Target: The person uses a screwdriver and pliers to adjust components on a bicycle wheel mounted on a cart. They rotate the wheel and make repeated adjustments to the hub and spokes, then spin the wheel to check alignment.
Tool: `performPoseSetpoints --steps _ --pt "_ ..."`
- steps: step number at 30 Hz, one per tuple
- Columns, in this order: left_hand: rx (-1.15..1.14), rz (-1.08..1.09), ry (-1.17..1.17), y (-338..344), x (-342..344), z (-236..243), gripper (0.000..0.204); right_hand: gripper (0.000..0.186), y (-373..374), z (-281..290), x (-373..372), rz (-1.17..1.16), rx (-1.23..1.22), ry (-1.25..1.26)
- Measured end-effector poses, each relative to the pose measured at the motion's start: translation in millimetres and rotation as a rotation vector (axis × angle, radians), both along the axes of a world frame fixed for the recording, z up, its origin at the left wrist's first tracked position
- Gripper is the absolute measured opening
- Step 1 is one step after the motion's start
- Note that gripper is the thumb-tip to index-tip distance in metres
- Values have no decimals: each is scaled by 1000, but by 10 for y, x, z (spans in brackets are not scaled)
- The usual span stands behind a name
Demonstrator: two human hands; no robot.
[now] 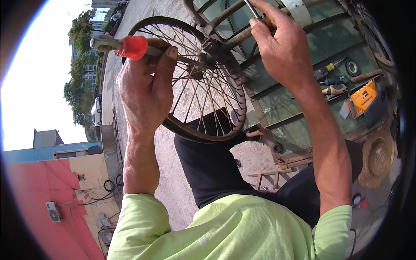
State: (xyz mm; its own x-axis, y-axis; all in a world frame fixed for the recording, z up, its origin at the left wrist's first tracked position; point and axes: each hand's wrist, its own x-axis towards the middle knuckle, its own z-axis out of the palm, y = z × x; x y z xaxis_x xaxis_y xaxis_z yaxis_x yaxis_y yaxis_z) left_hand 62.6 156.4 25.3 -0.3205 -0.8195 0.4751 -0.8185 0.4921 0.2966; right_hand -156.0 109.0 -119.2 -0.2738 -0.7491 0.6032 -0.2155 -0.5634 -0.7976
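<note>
My left hand [149, 93] is closed around a screwdriver-like tool [133, 47] with a red collar and a worn pale end. Its shaft runs past my thumb toward the hub [197, 69] of a spoked wheel [238, 110]; whether it touches the hub I cannot tell. My right hand [281, 47] pinches a thin metal rod [252, 9] between thumb and fingers, over a rusty frame tube [236, 40]. The rod's upper part is cut off by the top edge. The wheel is mounted on this rusty frame, right of my left hand.
On the green slatted panel [284, 110] at right lie several screwdrivers [336, 89], a tape roll [352, 67] and an orange box [363, 99]. A straw hat [377, 159] rests lower right, near a small gauge [356, 199]. A pink wall [39, 190] stands at left.
</note>
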Motion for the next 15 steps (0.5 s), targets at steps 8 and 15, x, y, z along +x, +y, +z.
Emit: performPoseSetpoints --steps 8,15 --pt "-19 -2 303 48 316 450 23 41 108 32 143 124 297 -86" --pt "-13 0 467 128 685 389 21 40 105 -45 229 134 286 -32"
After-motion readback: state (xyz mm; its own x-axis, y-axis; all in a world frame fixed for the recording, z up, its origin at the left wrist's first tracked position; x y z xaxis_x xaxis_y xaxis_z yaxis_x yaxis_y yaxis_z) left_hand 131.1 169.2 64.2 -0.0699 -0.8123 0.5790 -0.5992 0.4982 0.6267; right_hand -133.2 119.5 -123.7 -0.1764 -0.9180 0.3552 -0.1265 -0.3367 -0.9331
